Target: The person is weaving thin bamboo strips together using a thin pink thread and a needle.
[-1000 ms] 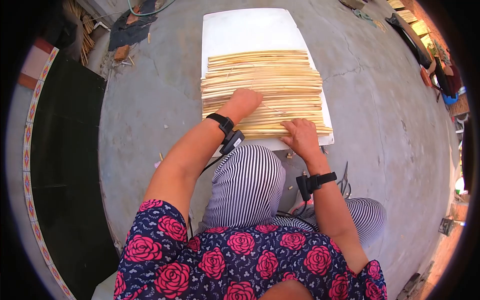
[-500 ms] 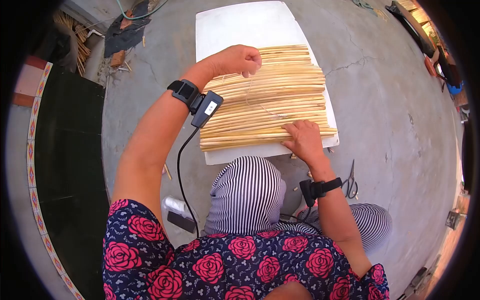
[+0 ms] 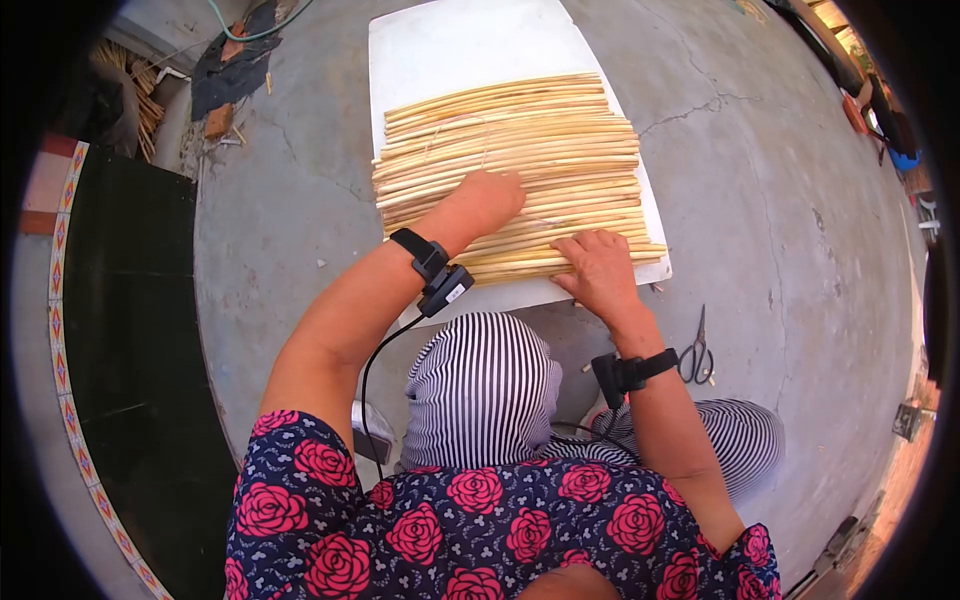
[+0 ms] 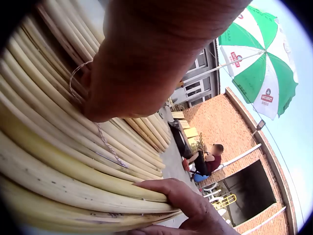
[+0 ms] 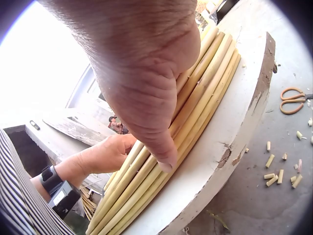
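Note:
Peeled pale-yellow stalks (image 3: 560, 150) lie side by side in a flat mat, joined by twisted twine (image 4: 108, 148). My left hand (image 3: 488, 203) is low over the middle of the mat, its fingers curled. In the left wrist view the twine loops up to those fingertips, which pinch it; the tips themselves are partly hidden. My right hand (image 3: 602, 272) holds the nearest stalks close to their right ends, with the thumb at the near edge and the fingers over the top. In the right wrist view the thumb (image 5: 165, 159) presses along the stalks.
Beneath the mat is a white board (image 3: 470, 45) with a chipped edge. Scissors (image 3: 697, 352) lie on the concrete floor to the right, near short cut stalk pieces (image 5: 279, 176). A striped knee (image 3: 480, 390) is just before the board. Another person (image 4: 212, 159) sits farther off.
My left hand rose up and left, drawing the twine taut above the mat, and has come back down to the stalks. The right hand has stayed at the near edge.

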Available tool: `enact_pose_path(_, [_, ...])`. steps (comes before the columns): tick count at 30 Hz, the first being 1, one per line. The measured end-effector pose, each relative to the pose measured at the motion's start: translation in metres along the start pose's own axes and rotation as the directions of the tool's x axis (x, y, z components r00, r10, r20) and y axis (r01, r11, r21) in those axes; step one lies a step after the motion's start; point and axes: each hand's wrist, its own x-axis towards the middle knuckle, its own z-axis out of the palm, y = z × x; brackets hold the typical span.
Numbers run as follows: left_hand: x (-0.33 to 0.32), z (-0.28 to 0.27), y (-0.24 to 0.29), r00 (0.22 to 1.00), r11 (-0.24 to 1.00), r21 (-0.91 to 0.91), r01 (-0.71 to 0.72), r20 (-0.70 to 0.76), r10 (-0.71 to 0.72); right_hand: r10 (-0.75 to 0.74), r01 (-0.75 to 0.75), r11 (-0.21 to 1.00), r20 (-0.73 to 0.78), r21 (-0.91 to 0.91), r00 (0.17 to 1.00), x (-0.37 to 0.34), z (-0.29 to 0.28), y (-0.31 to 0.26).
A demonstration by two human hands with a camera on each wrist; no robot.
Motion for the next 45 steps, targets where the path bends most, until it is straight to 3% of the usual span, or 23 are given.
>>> enact_pose_path(2, [0.000,0.013,-0.008,0.998,0.997,-0.070,0.028,-0.058,-0.032,0.006,-0.006,1.000,-0.017,0.009,1.000,-0.001,0.003,0.001])
enact_pose_path(3, [-0.002,0.006,-0.011,0.991,0.940,-0.316,0.129,0.075,-0.111,0.004,-0.004,1.000,-0.022,0.006,1.000,-0.003,0.005,0.002])
enact_pose_path(5, [-0.009,-0.035,-0.019,0.915,0.627,-0.679,0.382,0.375,-0.152,0.000,0.000,1.000,-0.028,0.001,1.000,-0.001,0.004,0.001])
enact_pose_path(8, [-0.005,-0.089,-0.049,0.842,0.594,-0.659,0.461,0.536,-0.058,0.019,-0.019,1.000,0.030,0.006,0.999,0.001,-0.001,-0.002])
enact_pose_path(10, [0.011,-0.112,-0.069,0.848,0.688,-0.553,0.469,0.500,-0.177,0.006,-0.006,1.000,0.012,0.004,1.000,-0.003,0.007,0.005])
enact_pose_path(12, [0.028,-0.140,-0.100,0.890,0.700,-0.559,0.446,0.358,-0.281,0.001,-0.001,1.000,-0.006,0.009,1.000,-0.003,0.007,0.007])
enact_pose_path(14, [0.048,-0.152,-0.145,0.900,0.666,-0.682,0.302,-0.026,-0.435,0.003,-0.003,1.000,-0.015,0.028,1.000,0.002,0.001,-0.001])
enact_pose_path(15, [0.061,-0.157,-0.171,0.854,0.676,-0.664,0.318,-0.109,-0.509,0.001,0.000,1.000,-0.010,0.025,1.000,0.002,0.001,-0.001])
enact_pose_path(16, [0.079,-0.141,-0.216,0.828,0.494,-0.754,0.432,0.115,-0.548,-0.001,0.001,1.000,-0.008,0.019,1.000,0.003,0.001,-0.001])
enact_pose_path(17, [0.106,-0.120,-0.263,0.958,0.962,0.012,0.272,-0.094,-0.269,0.000,0.000,1.000,-0.003,0.016,1.000,0.003,0.001,0.000])
enact_pose_path(18, [0.123,-0.103,-0.301,0.997,0.615,0.786,-0.065,0.020,0.080,0.000,0.000,1.000,0.004,0.011,1.000,0.003,0.001,0.000])
enact_pose_path(19, [0.101,-0.118,-0.269,0.946,0.902,0.372,0.219,-0.309,-0.102,0.001,-0.001,1.000,0.012,0.009,1.000,0.003,0.001,0.000])
enact_pose_path(20, [0.073,-0.129,-0.224,0.782,0.918,-0.187,0.350,-0.481,-0.396,0.005,-0.005,1.000,0.020,0.010,1.000,0.004,-0.001,-0.001])
enact_pose_path(21, [0.058,-0.116,-0.192,0.776,0.962,-0.089,0.258,-0.575,-0.261,0.000,0.000,1.000,0.019,0.013,1.000,0.005,-0.002,-0.002])
enact_pose_path(22, [0.046,-0.102,-0.178,0.796,0.961,-0.089,0.264,-0.543,-0.269,-0.003,0.002,1.000,0.018,0.017,1.000,0.005,-0.002,-0.002])
enact_pose_path(24, [0.014,-0.079,-0.138,0.868,0.917,-0.314,0.245,-0.350,-0.352,0.000,0.000,1.000,0.022,0.021,1.000,0.004,-0.003,-0.003])
enact_pose_path(27, [-0.018,-0.036,-0.103,0.872,0.886,-0.367,0.283,-0.285,-0.397,-0.004,0.004,1.000,0.029,0.020,1.000,0.007,-0.006,-0.005])
enact_pose_path(30, [-0.037,-0.006,-0.104,0.749,0.803,-0.435,0.407,-0.345,-0.566,-0.003,0.002,1.000,0.029,0.021,1.000,0.008,-0.006,-0.003])
enact_pose_path(33, [-0.034,-0.002,-0.131,0.728,0.671,-0.508,0.540,-0.118,-0.676,0.007,-0.008,1.000,0.047,0.026,0.999,0.007,-0.005,-0.004])
enact_pose_path(36, [-0.022,0.008,-0.148,0.839,0.664,-0.617,0.422,-0.012,-0.544,0.013,-0.015,1.000,0.066,0.021,0.998,0.009,-0.008,-0.005])
enact_pose_path(40, [-0.002,0.013,-0.165,0.892,0.836,-0.327,0.440,0.056,-0.448,0.022,-0.022,1.000,0.129,-0.002,0.991,0.012,-0.012,-0.004])
enact_pose_path(43, [0.006,0.012,-0.183,0.887,0.841,-0.282,0.461,0.113,-0.448,0.014,-0.014,1.000,0.184,0.000,0.983,0.016,-0.015,-0.005])
enact_pose_path(45, [0.008,0.005,-0.188,0.861,0.831,-0.233,0.505,0.067,-0.505,0.030,-0.036,0.999,0.255,0.017,0.967,0.022,-0.023,-0.007])
